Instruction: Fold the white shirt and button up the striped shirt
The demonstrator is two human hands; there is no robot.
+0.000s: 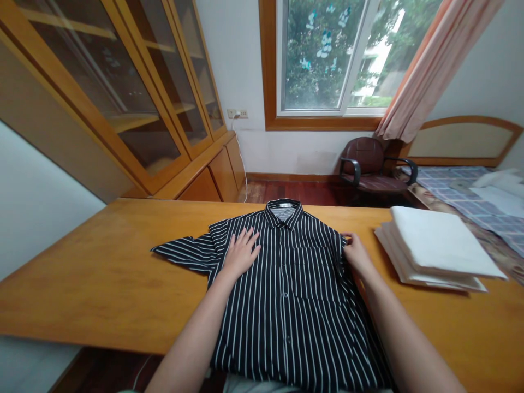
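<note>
A black shirt with white stripes (262,305) lies front side up on the wooden table (102,284), its collar at the far end and its lower part at the near edge. My left hand (241,254) rests flat on the chest, fingers spread. At the opposite shoulder, my right hand (355,252) pinches the shirt's edge between thumb and fingers. One short sleeve stretches out to the left; the other is not spread out, and I cannot see how it is folded. The hem runs out of view at the bottom.
To the right, a stack of white folded sheets or boards (444,245) sits on the table. Beyond the far edge are a maroon armchair (368,164), a bed (483,191), a window (323,60) with a pink curtain (438,71), and a glass-doored cabinet (135,93).
</note>
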